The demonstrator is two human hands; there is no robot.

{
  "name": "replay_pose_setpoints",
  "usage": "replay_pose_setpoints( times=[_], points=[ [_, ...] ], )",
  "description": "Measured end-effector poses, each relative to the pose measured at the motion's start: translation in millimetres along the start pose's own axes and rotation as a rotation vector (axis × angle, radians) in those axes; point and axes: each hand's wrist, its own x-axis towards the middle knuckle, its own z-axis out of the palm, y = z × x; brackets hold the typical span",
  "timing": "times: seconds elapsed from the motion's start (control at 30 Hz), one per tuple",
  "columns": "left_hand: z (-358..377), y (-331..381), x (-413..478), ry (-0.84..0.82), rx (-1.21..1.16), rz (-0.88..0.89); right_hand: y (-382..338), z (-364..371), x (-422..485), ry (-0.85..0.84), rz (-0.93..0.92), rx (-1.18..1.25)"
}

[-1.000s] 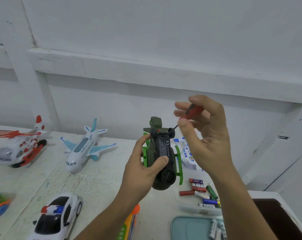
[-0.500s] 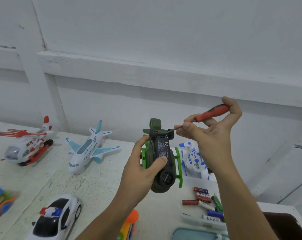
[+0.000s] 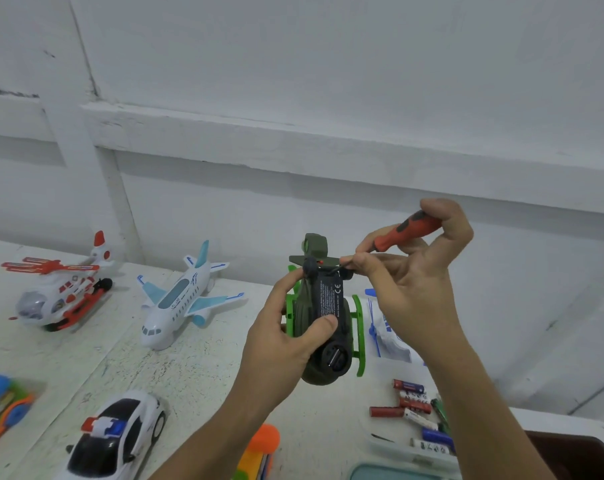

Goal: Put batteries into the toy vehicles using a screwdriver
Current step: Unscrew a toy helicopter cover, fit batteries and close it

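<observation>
**Screwdriver meets the belly of a toy helicopter**

A white, paint-flecked worktable (image 3: 203,375) runs along a white wall. A white plastic airliner with pale-blue wings (image 3: 186,303) stands on it at centre left. A red-and-white toy helicopter (image 3: 61,296) stands further left, and a white-and-black police car (image 3: 116,441) sits near the front edge.

Above the table's middle, a person holds an olive-green plastic helicopter with bright green skids (image 3: 323,327). It is turned belly-up, so its black labelled battery cover faces the camera. The left hand (image 3: 283,344) grips the body, fingers curled round the far side and thumb pressed on the cover's lower end. The right hand (image 3: 408,282) pinches a small screwdriver with an orange-and-black handle (image 3: 411,228). Thumb and forefinger close on the shaft, and a raised finger props the handle's end. The tip points at the cover's upper edge; whether it sits in a screw cannot be told.

Loose red, blue, green and white batteries (image 3: 414,407) lie on the table at right, below the right forearm.
</observation>
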Motion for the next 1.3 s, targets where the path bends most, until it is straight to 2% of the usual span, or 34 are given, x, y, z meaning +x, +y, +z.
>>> replay_pose_setpoints(
  times=[0.27,0.47,0.67,1.0,1.3],
  points=[
    [2,-2,-4,-0.041,0.063,0.0,-8,-20,39,-0.23,0.39,0.059],
    [4,-2,-6,-0.081,-0.034,-0.123,12,-27,41,-0.208,0.643,0.276],
    [-1,3,-13,-0.132,-0.056,-0.193,4,-35,25,-0.16,0.639,0.408],
    [-4,14,-34,-0.213,-0.125,-0.213,-26,-43,-7,-0.097,0.665,0.514],
    [-19,13,-59,-0.391,-0.159,-0.195,-56,-38,-38,-0.059,0.657,0.543]
  ],
)
